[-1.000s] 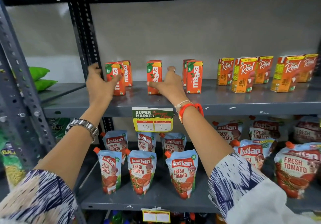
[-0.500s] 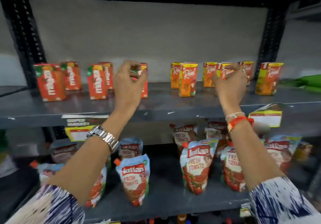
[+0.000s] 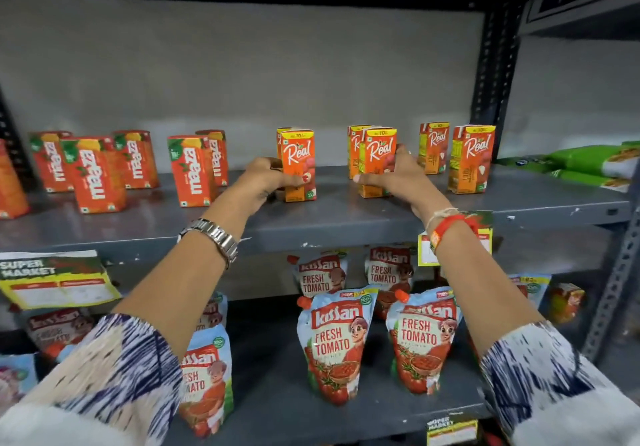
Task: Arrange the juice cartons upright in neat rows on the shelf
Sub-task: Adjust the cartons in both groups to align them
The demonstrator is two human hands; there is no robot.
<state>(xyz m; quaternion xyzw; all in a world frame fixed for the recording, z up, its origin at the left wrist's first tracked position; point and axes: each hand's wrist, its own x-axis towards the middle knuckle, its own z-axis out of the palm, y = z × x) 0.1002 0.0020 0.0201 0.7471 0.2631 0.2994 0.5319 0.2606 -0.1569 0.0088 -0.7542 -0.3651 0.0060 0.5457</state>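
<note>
Orange Real juice cartons stand upright on the grey upper shelf [image 3: 346, 217]. My left hand [image 3: 265, 179] grips the front Real carton [image 3: 299, 163] at its lower left side. My right hand [image 3: 398, 177] wraps around another front Real carton [image 3: 377, 158], thumb across its base. Behind each held carton stands a second one, mostly hidden. Two more Real cartons [image 3: 471, 158] stand further right. Red Maaza cartons [image 3: 192, 170] stand in loose pairs on the left of the same shelf.
Kissan tomato pouches [image 3: 337, 341] fill the lower shelf. Green packets [image 3: 588, 165] lie at the upper shelf's right end beyond the dark upright post [image 3: 491, 75]. Price tags [image 3: 55, 279] hang from the shelf's front edge.
My view and both hands have shifted right from the Maaza cartons to the Real cartons. Each hand now grips a front Real carton.
</note>
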